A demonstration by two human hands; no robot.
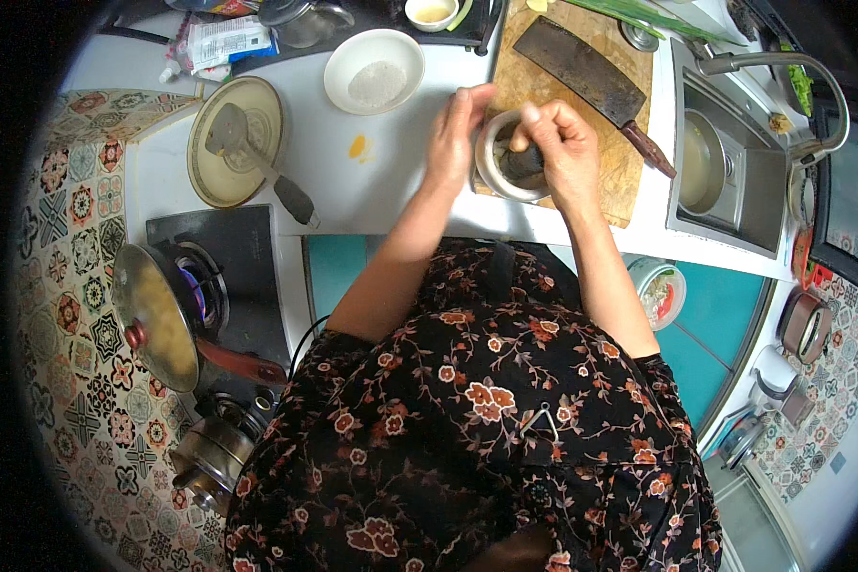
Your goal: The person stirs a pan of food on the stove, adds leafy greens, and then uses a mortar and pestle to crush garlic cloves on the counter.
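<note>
My right hand [568,154] grips a dark pestle [522,163], whose lower end is inside a pale mortar [487,168]. Some light pieces show in the mortar, too small to identify. Just left of the rim my left hand [454,139] is upright with its fingers raised, holding nothing that I can see. The mortar stands at the near left part of a wooden cutting board [618,193]. Across the board lies a cleaver [579,69] with a brown handle. A white bowl of pale powder [377,80] is on the counter to the left.
A spatula [261,163] rests across a plate [207,175]. Over a lit burner at left sits a lidded pan [159,314], near a metal pot [214,447]. At right, a sink [747,214] holds a pan of cloudy liquid [699,164] under a curved faucet [822,68].
</note>
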